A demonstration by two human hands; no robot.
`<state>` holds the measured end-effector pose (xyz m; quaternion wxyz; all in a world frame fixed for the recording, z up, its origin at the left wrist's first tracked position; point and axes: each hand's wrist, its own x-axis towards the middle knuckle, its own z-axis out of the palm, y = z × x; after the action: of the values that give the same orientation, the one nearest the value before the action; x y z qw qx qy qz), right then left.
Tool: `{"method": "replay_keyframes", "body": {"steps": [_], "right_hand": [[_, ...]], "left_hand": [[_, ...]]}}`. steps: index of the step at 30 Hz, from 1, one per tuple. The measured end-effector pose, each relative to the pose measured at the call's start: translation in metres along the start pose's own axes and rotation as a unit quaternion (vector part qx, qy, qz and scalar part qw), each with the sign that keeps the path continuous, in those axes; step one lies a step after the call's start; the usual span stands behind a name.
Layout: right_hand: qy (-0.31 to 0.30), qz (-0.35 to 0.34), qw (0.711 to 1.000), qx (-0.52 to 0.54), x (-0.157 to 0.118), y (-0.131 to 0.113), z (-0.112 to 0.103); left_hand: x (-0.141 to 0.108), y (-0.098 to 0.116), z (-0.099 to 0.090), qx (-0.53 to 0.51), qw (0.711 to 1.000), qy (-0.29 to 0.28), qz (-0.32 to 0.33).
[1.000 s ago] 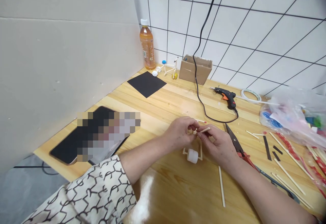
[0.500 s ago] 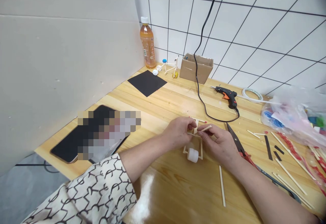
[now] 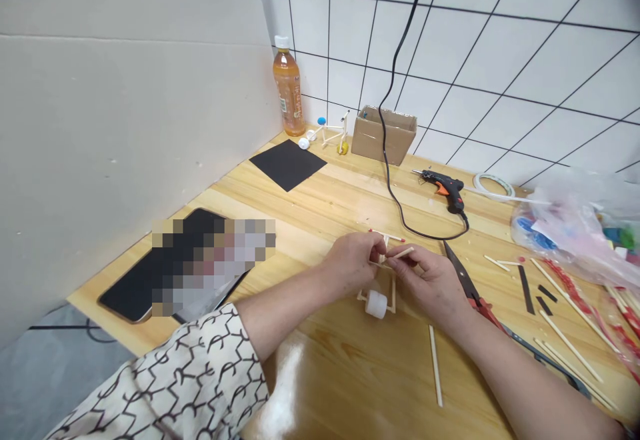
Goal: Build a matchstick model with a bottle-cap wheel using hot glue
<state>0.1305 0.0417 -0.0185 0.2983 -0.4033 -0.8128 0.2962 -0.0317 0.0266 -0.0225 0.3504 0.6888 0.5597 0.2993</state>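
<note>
Wooden stick frame (image 3: 393, 295) pinched in the left hand (image 3: 350, 264) (right hand (image 3: 427, 285) pinching a short stick (image 3: 403, 252) beside it)

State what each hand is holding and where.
Left hand: a stick frame, by its top end. Right hand: a short wooden stick, pinched near one end.

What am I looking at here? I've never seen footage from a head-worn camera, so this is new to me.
This view comes from a camera worn on a person's head, looking down at their own two bare hands; no machine is involved. The left hand grips a small stick frame carrying a white wheel. The right hand holds a short wooden stick close to that frame. On the wooden table lie a hot glue gun and red-handled scissors. A similar stick model stands further off, near an orange drink bottle.
</note>
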Motion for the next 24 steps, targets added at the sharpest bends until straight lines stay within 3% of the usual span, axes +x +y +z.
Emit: {"method": "replay_keyframes", "body": {"steps": [15, 24], "right_hand": [[0.055, 0.015, 0.998, 0.027, -0.001, -0.010, -0.006], [0.099, 0.078, 0.986, 0.108, -0.003, 0.000, -0.009]], "left_hand": [[0.000, -0.001, 0.001, -0.002, 1.000, 0.008, 0.012], [-0.001, 0.000, -0.008, -0.040, 0.998, 0.036, 0.009]]}}
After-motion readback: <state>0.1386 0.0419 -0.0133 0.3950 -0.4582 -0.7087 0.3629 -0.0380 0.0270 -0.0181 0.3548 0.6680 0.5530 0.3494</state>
